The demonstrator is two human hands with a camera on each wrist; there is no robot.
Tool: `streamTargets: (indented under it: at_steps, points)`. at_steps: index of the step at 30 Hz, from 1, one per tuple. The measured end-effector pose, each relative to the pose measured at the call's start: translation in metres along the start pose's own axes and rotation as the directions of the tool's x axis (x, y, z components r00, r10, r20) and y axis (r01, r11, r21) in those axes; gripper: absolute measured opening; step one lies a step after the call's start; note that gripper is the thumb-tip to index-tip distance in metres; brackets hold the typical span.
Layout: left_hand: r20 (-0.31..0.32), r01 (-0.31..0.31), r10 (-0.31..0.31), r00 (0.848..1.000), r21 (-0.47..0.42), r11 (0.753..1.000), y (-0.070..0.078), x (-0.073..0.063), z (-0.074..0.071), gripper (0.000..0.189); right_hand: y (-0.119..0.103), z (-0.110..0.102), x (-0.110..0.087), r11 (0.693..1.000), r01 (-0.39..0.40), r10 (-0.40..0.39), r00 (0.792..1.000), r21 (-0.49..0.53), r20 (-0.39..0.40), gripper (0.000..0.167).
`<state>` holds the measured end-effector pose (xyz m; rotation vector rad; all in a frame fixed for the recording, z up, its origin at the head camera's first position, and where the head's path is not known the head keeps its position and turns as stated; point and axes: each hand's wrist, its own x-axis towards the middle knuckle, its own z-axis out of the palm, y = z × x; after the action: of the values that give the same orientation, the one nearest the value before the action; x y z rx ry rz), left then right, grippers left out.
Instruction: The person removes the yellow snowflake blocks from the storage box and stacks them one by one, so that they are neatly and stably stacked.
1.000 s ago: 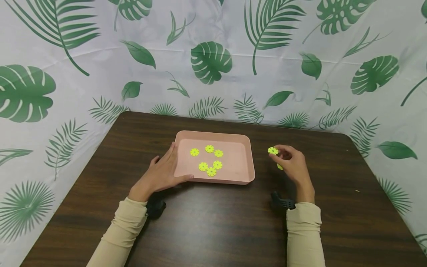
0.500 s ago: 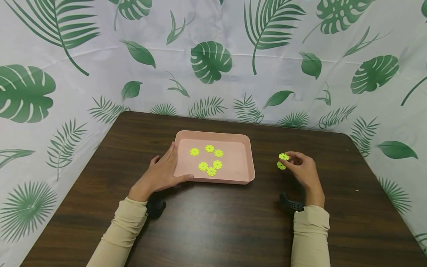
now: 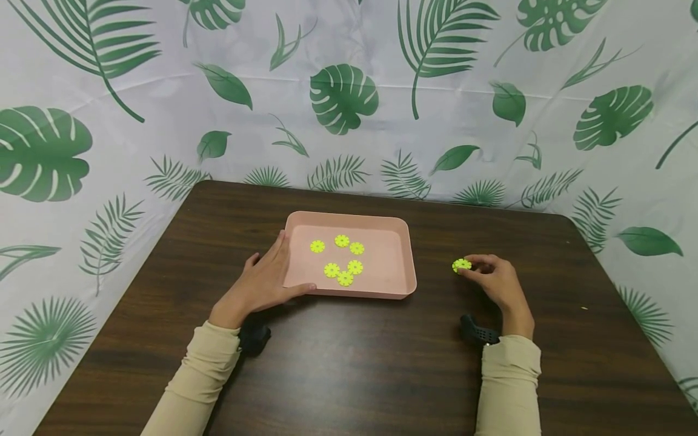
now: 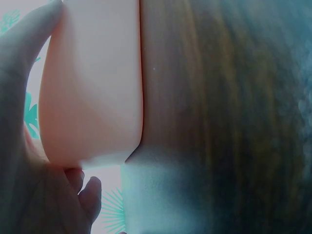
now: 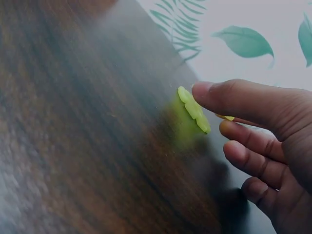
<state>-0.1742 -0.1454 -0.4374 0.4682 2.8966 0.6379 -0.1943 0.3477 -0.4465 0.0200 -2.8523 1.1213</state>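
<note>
My right hand point(image 3: 500, 287) pinches a yellow-green notched interlocking disc point(image 3: 462, 264) between thumb and fingertips, low over the table right of the tray. The discs overlap there in the head view. In the right wrist view, a disc point(image 5: 194, 111) shows edge-on at the thumb tip, and a yellow sliver point(image 5: 229, 118) peeks out behind the thumb. At the shallow pink tray point(image 3: 389, 280), my left hand point(image 3: 256, 281) rests on the near left corner, fingers straight along the left side and thumb along the front wall. Several matching discs point(image 3: 331, 270) lie inside the tray.
A dark wood-grain table point(image 3: 349, 363) carries everything. Behind it hangs a white cloth point(image 3: 262, 103) printed with green leaves. Black wrist cameras point(image 3: 254, 339) sit under both wrists. A tiny pale speck point(image 3: 584, 308) lies on the table at the right.
My right hand has moved right and down with its disc, which now overlaps the disc lying on the table. The left hand and the tray have stayed in place.
</note>
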Motion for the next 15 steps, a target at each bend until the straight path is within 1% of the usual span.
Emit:
streamTargets:
  at_steps: [6,11,15]
  points:
    - [0.007,0.005,-0.005,1.0,-0.002,1.0,0.0005,-0.0002,-0.0002,0.123,0.004,0.0007,0.0006,1.0,-0.006,0.007,1.0,-0.015,0.029,0.047]
    - [0.013,0.01,-0.01,1.0,-0.002,1.0,0.0005,-0.0007,-0.0003,0.123,0.0047,0.001,0.0004,1.0,-0.017,0.018,0.999,-0.022,0.039,0.049]
    - [-0.001,-0.002,0.002,1.0,-0.022,1.0,-0.0002,-0.0002,0.0,0.123,0.004,0.0016,0.0006,0.999,-0.033,0.033,0.999,-0.011,0.042,0.049]
